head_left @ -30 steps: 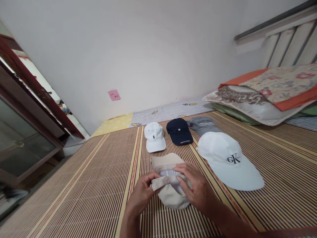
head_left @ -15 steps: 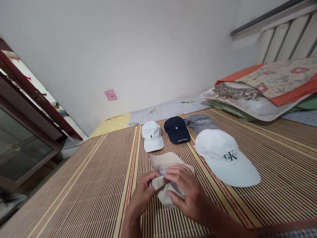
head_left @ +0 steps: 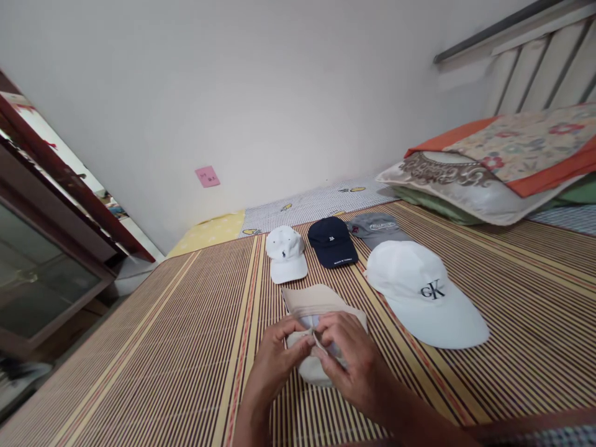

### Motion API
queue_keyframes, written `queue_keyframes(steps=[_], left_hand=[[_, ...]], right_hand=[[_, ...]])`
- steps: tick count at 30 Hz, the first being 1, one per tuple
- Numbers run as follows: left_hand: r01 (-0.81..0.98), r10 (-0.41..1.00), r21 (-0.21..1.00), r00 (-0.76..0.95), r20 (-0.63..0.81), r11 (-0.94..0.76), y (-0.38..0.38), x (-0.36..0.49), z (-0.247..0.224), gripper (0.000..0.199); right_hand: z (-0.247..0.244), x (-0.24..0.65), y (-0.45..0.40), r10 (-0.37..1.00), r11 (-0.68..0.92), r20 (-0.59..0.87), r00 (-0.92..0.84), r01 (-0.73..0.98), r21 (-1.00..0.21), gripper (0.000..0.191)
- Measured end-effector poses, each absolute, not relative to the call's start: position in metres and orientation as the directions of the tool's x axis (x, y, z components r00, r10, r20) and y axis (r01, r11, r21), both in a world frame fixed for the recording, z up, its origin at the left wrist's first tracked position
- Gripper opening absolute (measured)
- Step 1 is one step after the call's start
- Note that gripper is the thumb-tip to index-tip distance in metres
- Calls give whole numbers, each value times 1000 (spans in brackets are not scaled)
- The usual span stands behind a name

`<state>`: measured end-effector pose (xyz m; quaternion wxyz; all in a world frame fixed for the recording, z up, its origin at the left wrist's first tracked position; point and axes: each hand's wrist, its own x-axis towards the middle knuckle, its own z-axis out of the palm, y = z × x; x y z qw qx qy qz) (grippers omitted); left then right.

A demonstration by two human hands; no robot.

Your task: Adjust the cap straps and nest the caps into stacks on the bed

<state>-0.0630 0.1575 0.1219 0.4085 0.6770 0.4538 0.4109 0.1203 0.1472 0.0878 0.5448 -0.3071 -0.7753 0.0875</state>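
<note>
A beige cap [head_left: 311, 299] lies upturned on the striped mat, its brim pointing away from me and its inside showing. My left hand [head_left: 279, 355] pinches the left part of its back strap between thumb and fingers. Opposite it, my right hand [head_left: 350, 349] grips the strap's other side, fingertips almost meeting the left ones. The strap's fastening is mostly hidden by my fingers. Just beyond the beige cap sit a white cap [head_left: 285, 253] with a small dark emblem and a navy cap [head_left: 332, 242]. A larger white cap [head_left: 419, 292] with black letters rests to the right.
A grey cap [head_left: 379, 228] lies behind the larger white one. Stacked pillows [head_left: 465, 186] under an orange-edged floral cloth [head_left: 535, 146] are at the back right. The striped mat [head_left: 186, 347] covers the bed, with a wall [head_left: 279, 93] behind and a glass-fronted cabinet [head_left: 37, 285] at left.
My right hand's fingers have closed from a looser pose onto the strap. My left thumb has come up over the strap, and both hands' fingertips are nearer together.
</note>
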Motion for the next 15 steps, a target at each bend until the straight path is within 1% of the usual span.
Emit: queue_keyframes(steps=[4,8,11,15], left_hand=[[286,951,920,233,203,-266,157,-62,122,23],[211,962,953,213,173,-218,156,-62,121,24],[141,961,970,224,162,-197,156,-62,121,24],[124,958,973,236,160,-193,157,-63,120,24]], right_hand=[[89,123,145,606,779,754,-252,378,-500,15],[89,128,143,622,778,728,-287,330,-535,16],[91,129,143,611,787,739,-284,314,-531,15],[93,128,144,585,806,760,-284,308,-505,16]])
